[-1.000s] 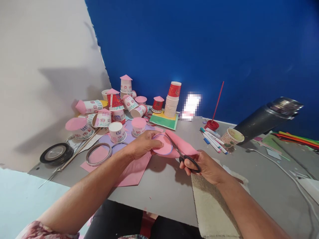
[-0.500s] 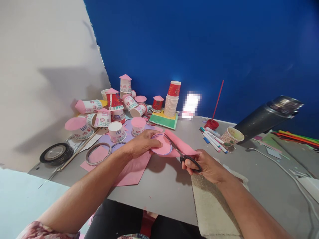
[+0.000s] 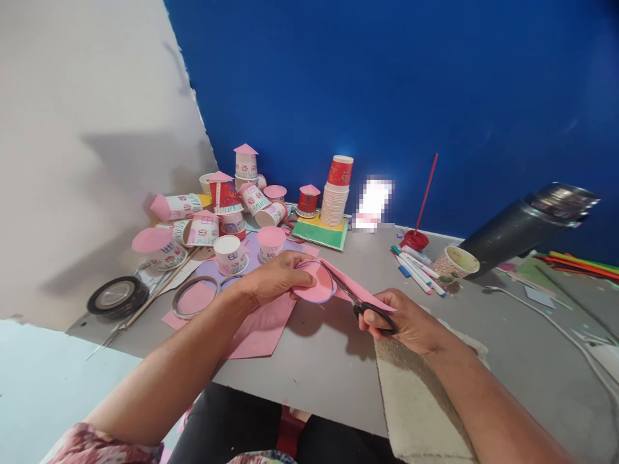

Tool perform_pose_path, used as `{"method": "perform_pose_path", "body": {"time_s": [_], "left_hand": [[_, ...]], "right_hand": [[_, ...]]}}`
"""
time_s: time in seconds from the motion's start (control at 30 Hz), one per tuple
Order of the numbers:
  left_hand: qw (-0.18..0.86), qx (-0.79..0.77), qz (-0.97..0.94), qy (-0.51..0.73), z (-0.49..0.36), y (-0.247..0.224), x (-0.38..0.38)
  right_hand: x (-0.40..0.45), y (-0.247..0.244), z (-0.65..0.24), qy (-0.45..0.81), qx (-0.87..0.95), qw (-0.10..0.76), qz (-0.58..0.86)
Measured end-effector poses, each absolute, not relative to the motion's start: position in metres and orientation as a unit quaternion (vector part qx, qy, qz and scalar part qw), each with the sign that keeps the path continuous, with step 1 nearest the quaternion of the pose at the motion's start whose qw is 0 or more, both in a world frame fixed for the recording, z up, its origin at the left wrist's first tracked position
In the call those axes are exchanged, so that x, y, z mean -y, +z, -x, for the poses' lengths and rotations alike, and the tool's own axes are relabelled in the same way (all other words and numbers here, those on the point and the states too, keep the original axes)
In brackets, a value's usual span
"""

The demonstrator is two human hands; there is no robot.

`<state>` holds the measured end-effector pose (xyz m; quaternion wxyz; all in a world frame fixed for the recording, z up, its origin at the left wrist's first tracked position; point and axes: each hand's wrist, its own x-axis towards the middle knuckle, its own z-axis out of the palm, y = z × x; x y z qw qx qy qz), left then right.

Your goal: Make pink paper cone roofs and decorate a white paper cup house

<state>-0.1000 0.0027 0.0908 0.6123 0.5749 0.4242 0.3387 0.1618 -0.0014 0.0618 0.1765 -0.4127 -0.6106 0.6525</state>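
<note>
My left hand (image 3: 280,278) pinches a piece of pink paper (image 3: 316,287) marked with a blue-purple circle outline. My right hand (image 3: 397,316) grips black-handled scissors (image 3: 360,303), fingers in the loops. The blades lie along the right side of the circle, with a strip of the pink paper stretching from there toward my right hand. Both hands are above the table. Under my left forearm lie pink paper sheets (image 3: 261,332) and a roll of tape (image 3: 196,298). Close behind my left hand stands a white paper cup (image 3: 271,243) topped with a pink disc.
Decorated paper cups with pink cone tops (image 3: 225,193) crowd the back left. A cup stack (image 3: 336,193) stands on a green and yellow pad (image 3: 319,233). Markers (image 3: 416,270), a patterned cup (image 3: 454,265) and a dark flask (image 3: 527,225) are at right. Black tape (image 3: 116,298) lies left.
The pink strip beside the scissors looks narrower and is turned more edge-on, and my right hand has shifted slightly right and down. My left hand keeps its hold. The whole view has shifted slightly.
</note>
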Motion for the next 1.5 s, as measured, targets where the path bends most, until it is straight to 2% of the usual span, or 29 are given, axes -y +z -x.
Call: {"method": "perform_pose_path", "body": {"time_s": [0.2, 0.33, 0.6, 1.5], "left_hand": [[0.643, -0.405, -0.550, 0.346, 0.098, 0.089, 0.000], [0.643, -0.423, -0.504, 0.392, 0.097, 0.084, -0.004], [0.625, -0.443, -0.461, 0.448, 0.091, 0.083, -0.009], [0.651, -0.430, -0.490, 0.389, 0.092, 0.089, -0.006]], "right_hand": [[0.000, 0.048, -0.170, 0.633, 0.636, 0.173, 0.406], [-0.003, 0.041, -0.173, 0.645, 0.620, 0.153, 0.419], [0.000, 0.055, -0.161, 0.669, 0.594, 0.201, 0.399], [-0.002, 0.052, -0.165, 0.718, 0.557, 0.201, 0.365]]}}
